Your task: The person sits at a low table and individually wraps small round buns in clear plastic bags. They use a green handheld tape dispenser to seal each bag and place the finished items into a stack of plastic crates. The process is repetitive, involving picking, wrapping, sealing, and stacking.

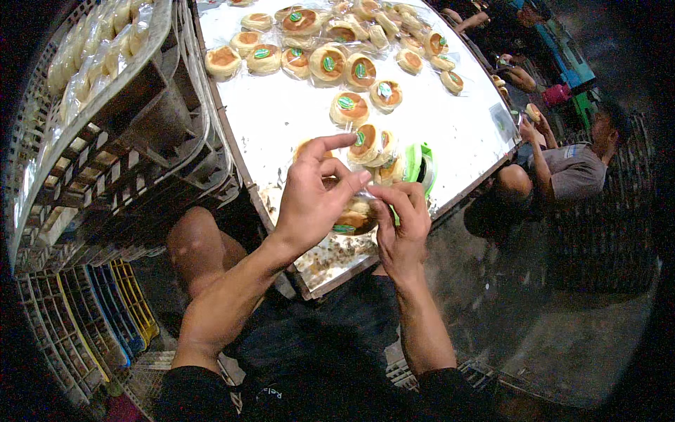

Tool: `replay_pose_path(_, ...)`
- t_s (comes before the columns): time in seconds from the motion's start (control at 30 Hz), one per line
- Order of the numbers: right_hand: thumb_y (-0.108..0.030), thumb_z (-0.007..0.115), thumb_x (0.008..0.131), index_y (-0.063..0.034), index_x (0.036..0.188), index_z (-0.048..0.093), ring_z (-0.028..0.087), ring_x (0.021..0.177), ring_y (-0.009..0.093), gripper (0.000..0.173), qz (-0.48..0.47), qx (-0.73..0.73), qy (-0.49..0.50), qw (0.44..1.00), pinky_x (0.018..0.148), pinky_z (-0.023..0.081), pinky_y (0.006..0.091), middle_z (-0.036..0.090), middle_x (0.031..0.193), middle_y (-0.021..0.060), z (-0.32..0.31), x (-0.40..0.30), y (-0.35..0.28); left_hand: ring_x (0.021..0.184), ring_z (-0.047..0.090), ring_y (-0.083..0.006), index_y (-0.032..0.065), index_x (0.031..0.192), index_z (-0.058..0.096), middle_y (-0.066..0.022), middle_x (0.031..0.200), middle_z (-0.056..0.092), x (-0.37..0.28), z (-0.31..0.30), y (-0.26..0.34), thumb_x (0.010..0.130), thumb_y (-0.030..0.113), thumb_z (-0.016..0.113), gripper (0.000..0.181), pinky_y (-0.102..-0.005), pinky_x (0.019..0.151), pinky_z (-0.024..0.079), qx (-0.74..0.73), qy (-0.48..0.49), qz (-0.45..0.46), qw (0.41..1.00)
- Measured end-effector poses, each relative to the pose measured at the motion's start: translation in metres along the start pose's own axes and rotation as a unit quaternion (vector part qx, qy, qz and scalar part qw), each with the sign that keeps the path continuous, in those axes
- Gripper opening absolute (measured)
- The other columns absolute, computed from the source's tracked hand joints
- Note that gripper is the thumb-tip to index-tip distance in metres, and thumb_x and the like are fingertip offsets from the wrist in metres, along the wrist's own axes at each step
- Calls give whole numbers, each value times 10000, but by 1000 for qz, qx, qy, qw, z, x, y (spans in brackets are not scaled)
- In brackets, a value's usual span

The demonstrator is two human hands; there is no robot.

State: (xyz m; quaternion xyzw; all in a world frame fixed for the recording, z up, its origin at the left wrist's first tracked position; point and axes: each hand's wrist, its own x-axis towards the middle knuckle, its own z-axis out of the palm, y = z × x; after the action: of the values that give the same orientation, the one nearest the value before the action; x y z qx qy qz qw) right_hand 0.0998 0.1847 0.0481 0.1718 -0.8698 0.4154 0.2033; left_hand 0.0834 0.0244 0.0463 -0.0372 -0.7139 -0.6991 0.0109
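Note:
Near the table's front corner, my right hand point(403, 227) pinches the clear plastic wrap of a round bread bun point(356, 219) with a browned centre and a green label. My left hand point(321, 184) is beside it, thumb close to the right fingertips and index finger stretched over another wrapped bun point(363, 145); whether the left thumb grips the wrap cannot be told. Just beyond the right hand stands a green tape dispenser point(422, 163) with a roll in it. More labelled buns in clear bags point(328, 63) lie farther up the white table point(443, 126).
Stacked plastic crates point(153, 105) stand at the left, the top one holding bagged pale bread point(100, 47). A seated person point(572, 169) at the right holds a bun; another person is beyond. Crumbs point(332, 258) lie by the table's near corner.

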Motion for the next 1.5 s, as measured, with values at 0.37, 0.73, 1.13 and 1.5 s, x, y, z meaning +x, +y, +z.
replay_pose_path(0.37,20,529,917,-28,1307,376,569,1070,232,421,255,373,199,870,910,503,334,541,1216,168,28,-5,-12,715,416,-67,69,812,459,20,762,465,-3,22,-28,826,46,680,222,-233,664,389,-129,165,65,976)
replay_pose_path(0.73,-259,647,878,58,847,644,541,988,305,319,367,-31,119,922,915,409,402,573,1062,196,-30,-35,149,738,382,-78,85,796,401,21,752,422,16,29,-40,840,18,648,260,-238,706,366,-44,116,56,991)
replay_pose_path(1.13,-100,629,874,-9,774,697,551,1056,218,152,289,231,76,926,916,430,313,592,1035,117,12,-36,5,693,390,-102,46,782,421,2,726,406,15,34,-68,849,46,627,217,-270,650,379,5,157,56,986)
replay_pose_path(1.5,-144,582,917,-91,1233,416,565,1071,212,361,387,573,-34,721,951,476,355,565,1127,122,44,-18,26,897,566,-144,-13,1068,512,-62,997,573,21,9,-37,797,93,742,371,-273,872,462,-163,118,24,979)
